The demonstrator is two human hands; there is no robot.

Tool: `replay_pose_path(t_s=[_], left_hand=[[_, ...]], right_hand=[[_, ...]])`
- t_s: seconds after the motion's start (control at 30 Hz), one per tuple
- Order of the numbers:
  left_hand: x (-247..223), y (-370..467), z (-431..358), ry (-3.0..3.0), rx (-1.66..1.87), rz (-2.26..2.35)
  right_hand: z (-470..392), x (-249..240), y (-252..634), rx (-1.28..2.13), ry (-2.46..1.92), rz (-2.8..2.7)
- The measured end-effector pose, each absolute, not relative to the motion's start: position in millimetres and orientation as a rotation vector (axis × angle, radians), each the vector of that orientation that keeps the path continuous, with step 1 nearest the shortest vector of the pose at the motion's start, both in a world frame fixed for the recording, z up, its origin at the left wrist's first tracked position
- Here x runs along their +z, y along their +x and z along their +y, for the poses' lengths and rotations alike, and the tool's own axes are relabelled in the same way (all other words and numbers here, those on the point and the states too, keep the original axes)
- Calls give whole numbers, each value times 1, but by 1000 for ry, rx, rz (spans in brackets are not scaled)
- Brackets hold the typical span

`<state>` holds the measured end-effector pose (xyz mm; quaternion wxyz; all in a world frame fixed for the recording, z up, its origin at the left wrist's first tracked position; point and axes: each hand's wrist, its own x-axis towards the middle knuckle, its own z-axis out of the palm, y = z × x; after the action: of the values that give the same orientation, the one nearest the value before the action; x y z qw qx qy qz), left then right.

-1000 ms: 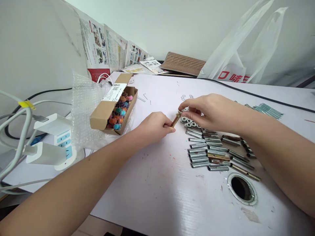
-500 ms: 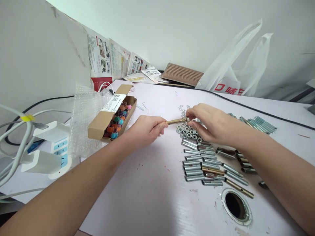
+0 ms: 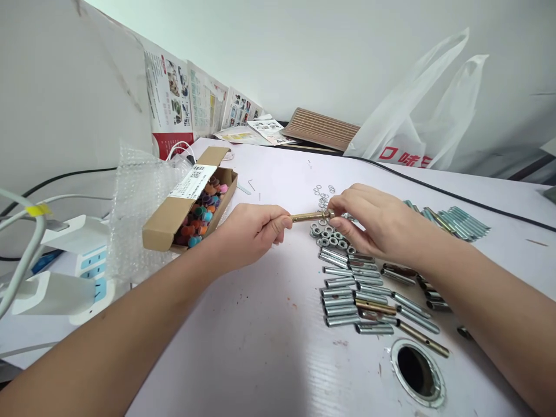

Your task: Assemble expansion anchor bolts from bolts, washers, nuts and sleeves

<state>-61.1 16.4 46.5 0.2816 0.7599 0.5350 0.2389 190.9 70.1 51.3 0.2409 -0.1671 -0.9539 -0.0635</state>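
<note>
Gold-toned bolt (image 3: 307, 217) — held roughly level over white table (image 3: 243, 347), between both hands. Left hand (image 3: 260, 229) closed round plain end; thumb and fingertips of right hand (image 3: 369, 223) pinched on hex end. White plastic bag (image 3: 402, 136) at back — red characters, 口味 readable, third unclear. Cardboard box (image 3: 163, 225), left: white label (image 3: 190, 184), print too small to read. Silver tubes (image 3: 341, 310), then nuts (image 3: 325, 242), near right hand.
</note>
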Motion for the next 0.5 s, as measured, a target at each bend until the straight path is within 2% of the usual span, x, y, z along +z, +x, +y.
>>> replay_pose_path(t_s=[0.5], left_hand=[[42,-61,19,2274,719,1471]], right_hand=[[69,48,189,-139,-493,-2560]])
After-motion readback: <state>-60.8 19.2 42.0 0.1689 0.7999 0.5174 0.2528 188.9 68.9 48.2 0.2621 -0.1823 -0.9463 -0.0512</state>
